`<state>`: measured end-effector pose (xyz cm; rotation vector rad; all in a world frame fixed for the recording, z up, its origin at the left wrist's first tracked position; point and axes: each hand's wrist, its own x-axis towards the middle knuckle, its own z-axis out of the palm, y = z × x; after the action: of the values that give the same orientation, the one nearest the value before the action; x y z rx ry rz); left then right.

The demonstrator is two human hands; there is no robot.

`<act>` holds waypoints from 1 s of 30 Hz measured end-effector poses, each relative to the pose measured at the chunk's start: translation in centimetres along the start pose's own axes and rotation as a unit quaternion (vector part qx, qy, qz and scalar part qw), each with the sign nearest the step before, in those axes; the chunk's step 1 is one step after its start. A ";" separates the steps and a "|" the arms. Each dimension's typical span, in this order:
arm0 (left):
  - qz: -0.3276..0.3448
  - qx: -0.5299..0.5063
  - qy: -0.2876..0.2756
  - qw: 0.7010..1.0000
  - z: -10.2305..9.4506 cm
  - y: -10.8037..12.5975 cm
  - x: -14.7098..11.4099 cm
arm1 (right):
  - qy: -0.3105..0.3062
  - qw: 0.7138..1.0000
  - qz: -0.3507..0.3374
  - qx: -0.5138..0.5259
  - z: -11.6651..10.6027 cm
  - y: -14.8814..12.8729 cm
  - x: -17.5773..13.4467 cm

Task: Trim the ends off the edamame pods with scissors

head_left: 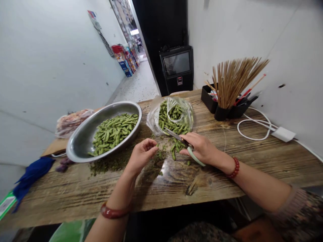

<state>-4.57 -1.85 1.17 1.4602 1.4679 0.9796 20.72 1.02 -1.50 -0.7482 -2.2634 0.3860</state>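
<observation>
My right hand [199, 146] grips a pair of scissors [193, 156] with pale green handles. Their blades point up and left over the front of a clear plastic bag [152, 118], which is full of green soybean pods [165, 116]. A few loose pods [173, 151] lie just below the blades. My left hand [143, 153] hovers over the table left of the scissors, thumb and fingers pinched together. A tiny green bit shows at its fingertips, too small to name. Left of it, a large steel basin [82, 146] holds a heap of soybean pods [113, 132].
Green trimmings [108, 166] litter the wooden table [101, 198] beside the basin. A plastic-wrapped bundle [73, 122] and a blue cloth [35, 173] are at the left. Wooden skewers [234, 84] stand in a black holder [222, 113] at the back right, near a white cable and adapter [284, 133].
</observation>
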 end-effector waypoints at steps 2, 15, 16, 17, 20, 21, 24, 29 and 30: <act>-0.034 -0.115 0.002 0.993 1.1 1.1 0.1 | 0.005 1.000 0.006 0.009 0.0 0.0 0.1; -0.040 -0.252 0.005 0.967 4.2 1.1 0.5 | -0.087 0.996 0.011 0.036 -0.7 -0.1 0.5; -0.037 -0.245 0.002 0.969 4.2 1.0 0.5 | -0.097 0.995 0.010 0.034 -0.7 -0.1 0.5; -0.035 -0.239 -0.003 0.970 4.2 0.9 0.5 | -0.104 0.994 0.008 0.032 -0.6 -0.1 0.5; -0.028 -0.221 -0.022 0.975 4.2 0.8 0.4 | -0.109 0.994 -0.004 0.029 -0.3 -0.2 0.5; -0.025 -0.217 -0.029 0.975 4.3 0.8 0.4 | -0.108 0.994 -0.008 0.029 -0.2 -0.2 0.5; -0.021 -0.211 -0.047 0.976 4.4 0.6 0.3 | -0.109 0.994 -0.009 0.028 -0.1 -0.4 0.5; -0.017 -0.203 -0.065 0.977 4.2 0.4 0.3 | -0.118 0.993 -0.004 0.025 -0.2 -0.5 0.5; -0.016 -0.200 -0.069 0.977 4.1 0.3 0.4 | -0.121 0.992 -0.004 0.023 -0.2 -0.5 0.4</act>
<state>-0.58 -1.57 0.01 1.1822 1.1120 1.0593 20.42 0.93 -0.90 -0.6997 -2.4728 0.5499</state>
